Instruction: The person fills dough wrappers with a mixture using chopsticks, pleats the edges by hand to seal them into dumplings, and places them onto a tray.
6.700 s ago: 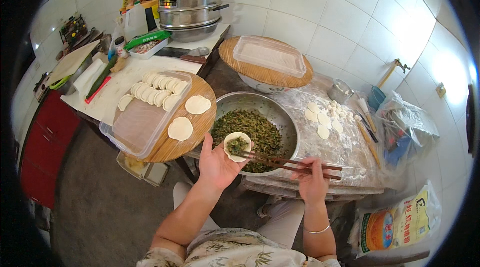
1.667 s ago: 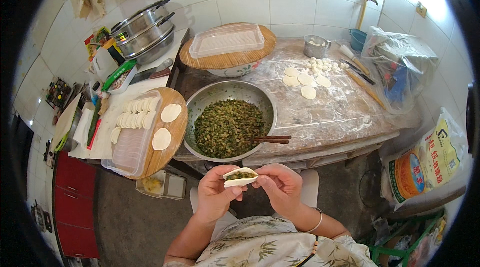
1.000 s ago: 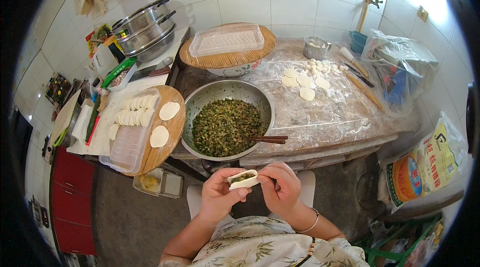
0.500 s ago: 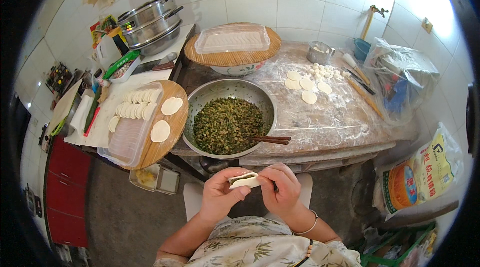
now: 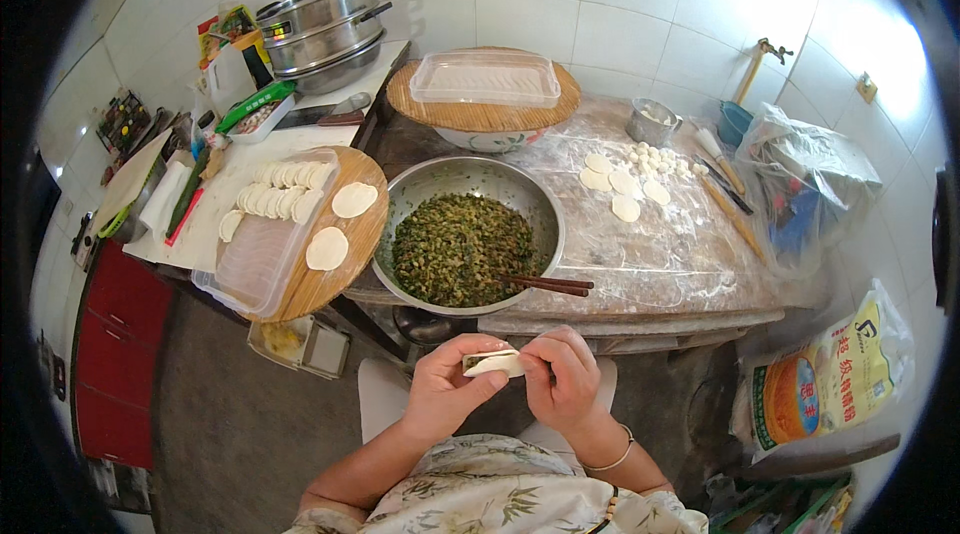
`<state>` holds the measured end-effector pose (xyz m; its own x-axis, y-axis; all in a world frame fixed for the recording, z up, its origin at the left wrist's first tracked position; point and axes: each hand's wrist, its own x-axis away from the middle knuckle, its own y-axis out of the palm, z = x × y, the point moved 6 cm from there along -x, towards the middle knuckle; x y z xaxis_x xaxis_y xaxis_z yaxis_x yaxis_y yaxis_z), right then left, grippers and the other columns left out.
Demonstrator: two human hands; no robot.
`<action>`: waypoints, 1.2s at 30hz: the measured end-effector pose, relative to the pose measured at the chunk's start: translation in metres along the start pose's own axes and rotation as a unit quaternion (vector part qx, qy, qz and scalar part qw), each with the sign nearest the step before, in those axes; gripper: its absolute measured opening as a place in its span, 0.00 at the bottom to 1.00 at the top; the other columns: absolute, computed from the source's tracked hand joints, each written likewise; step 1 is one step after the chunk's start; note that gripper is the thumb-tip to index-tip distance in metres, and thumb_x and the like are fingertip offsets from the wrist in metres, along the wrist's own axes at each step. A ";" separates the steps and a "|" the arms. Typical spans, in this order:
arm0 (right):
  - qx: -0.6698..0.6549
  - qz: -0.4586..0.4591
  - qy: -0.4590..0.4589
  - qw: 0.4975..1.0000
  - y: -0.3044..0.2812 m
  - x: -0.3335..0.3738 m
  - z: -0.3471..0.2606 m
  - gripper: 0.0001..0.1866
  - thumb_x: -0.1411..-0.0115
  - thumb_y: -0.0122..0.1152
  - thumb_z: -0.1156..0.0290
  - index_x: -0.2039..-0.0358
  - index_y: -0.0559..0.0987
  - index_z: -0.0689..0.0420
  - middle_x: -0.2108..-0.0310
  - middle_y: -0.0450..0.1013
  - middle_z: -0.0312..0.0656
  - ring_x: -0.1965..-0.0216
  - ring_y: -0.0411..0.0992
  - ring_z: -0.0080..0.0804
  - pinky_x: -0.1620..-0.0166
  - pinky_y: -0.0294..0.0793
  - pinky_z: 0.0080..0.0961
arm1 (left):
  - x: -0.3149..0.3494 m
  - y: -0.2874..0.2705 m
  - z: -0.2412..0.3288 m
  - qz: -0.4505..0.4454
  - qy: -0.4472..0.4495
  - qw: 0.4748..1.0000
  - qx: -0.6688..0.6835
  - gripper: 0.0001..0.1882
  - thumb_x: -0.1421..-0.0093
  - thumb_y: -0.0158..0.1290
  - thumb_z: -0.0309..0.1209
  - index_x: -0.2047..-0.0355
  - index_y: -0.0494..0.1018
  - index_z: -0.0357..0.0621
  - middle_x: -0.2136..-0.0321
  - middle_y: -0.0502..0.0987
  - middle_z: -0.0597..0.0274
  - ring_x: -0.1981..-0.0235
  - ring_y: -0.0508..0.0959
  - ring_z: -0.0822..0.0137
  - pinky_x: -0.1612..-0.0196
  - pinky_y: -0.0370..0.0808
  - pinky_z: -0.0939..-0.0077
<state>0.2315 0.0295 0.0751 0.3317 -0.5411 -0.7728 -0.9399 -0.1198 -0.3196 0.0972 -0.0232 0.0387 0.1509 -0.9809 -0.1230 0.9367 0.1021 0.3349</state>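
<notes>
Both hands hold one dumpling [image 5: 492, 364], folded over with green filling showing at its open left side. My left hand [image 5: 445, 386] cradles it, thumb along the near face. With fingers pinched, my right hand [image 5: 562, 379] grips its right end. Just beyond them, a steel bowl [image 5: 552, 219] holds chopped green filling [image 5: 460, 249], and a pair of chopsticks [image 5: 550, 285] rests in it over the rim. To the left, a round wooden board [image 5: 365, 224] carries two flat wrappers [image 5: 327, 249] and a clear plastic tray [image 5: 262, 259] with rows of finished dumplings [image 5: 280, 192].
More wrappers [image 5: 625, 184] and small dough pieces [image 5: 655, 159] lie on the floured worktop [image 5: 640, 244], near a rolling pin [image 5: 733, 219]. A lidded bowl [image 5: 490, 140] stands behind the filling. Stacked steamers [image 5: 325, 39] are at back left; a flour sack [image 5: 825, 379] leans at right.
My right fingers have shifted slightly along the dumpling's edge, and its opening looks a little narrower. The whole view has tilted slightly.
</notes>
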 end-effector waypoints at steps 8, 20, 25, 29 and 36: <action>-0.014 -0.013 -0.007 1.000 0.004 -0.011 -0.009 0.05 0.49 0.59 0.80 0.70 0.75 0.62 0.73 0.71 0.44 0.74 0.70 0.39 0.71 0.70 0.29 | -0.001 -0.006 -0.001 0.000 0.014 1.000 0.005 0.19 0.45 0.56 0.20 0.53 0.68 0.38 0.58 0.73 0.62 0.57 0.72 0.74 0.55 0.71 0.80; -0.009 -0.013 -0.018 1.000 0.008 -0.013 -0.010 0.04 0.48 0.58 0.79 0.70 0.75 0.61 0.72 0.71 0.44 0.74 0.70 0.39 0.71 0.71 0.29 | -0.003 -0.012 -0.013 0.013 -0.053 0.987 0.150 0.18 0.47 0.54 0.17 0.55 0.69 0.39 0.59 0.74 0.60 0.64 0.73 0.75 0.66 0.70 0.84; -0.003 -0.027 0.011 1.000 0.008 -0.004 0.000 0.04 0.47 0.59 0.78 0.70 0.75 0.60 0.72 0.71 0.43 0.74 0.70 0.39 0.71 0.70 0.29 | -0.005 -0.008 -0.016 -0.003 -0.103 0.973 0.207 0.20 0.46 0.54 0.18 0.51 0.68 0.39 0.59 0.74 0.60 0.69 0.72 0.76 0.69 0.69 0.83; -0.010 -0.021 0.014 1.000 0.009 -0.006 0.000 0.04 0.48 0.60 0.78 0.70 0.75 0.60 0.72 0.71 0.44 0.74 0.70 0.39 0.71 0.70 0.29 | -0.005 -0.011 -0.023 -0.006 -0.112 0.963 0.247 0.19 0.45 0.53 0.18 0.52 0.69 0.39 0.61 0.75 0.61 0.70 0.72 0.75 0.70 0.69 0.83; -0.013 -0.040 0.035 0.999 0.013 -0.008 -0.001 0.05 0.49 0.61 0.78 0.70 0.76 0.61 0.73 0.72 0.45 0.74 0.71 0.39 0.72 0.70 0.28 | -0.004 -0.017 -0.024 -0.015 -0.083 0.982 0.167 0.18 0.44 0.54 0.21 0.51 0.70 0.38 0.61 0.75 0.63 0.69 0.72 0.77 0.69 0.70 0.82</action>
<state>0.2162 0.0315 0.0779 0.4004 -0.5855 -0.7049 -0.9127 -0.1860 -0.3639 0.0885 -0.0169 0.0112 0.0457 -0.9989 0.0071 0.7794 0.0402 0.6252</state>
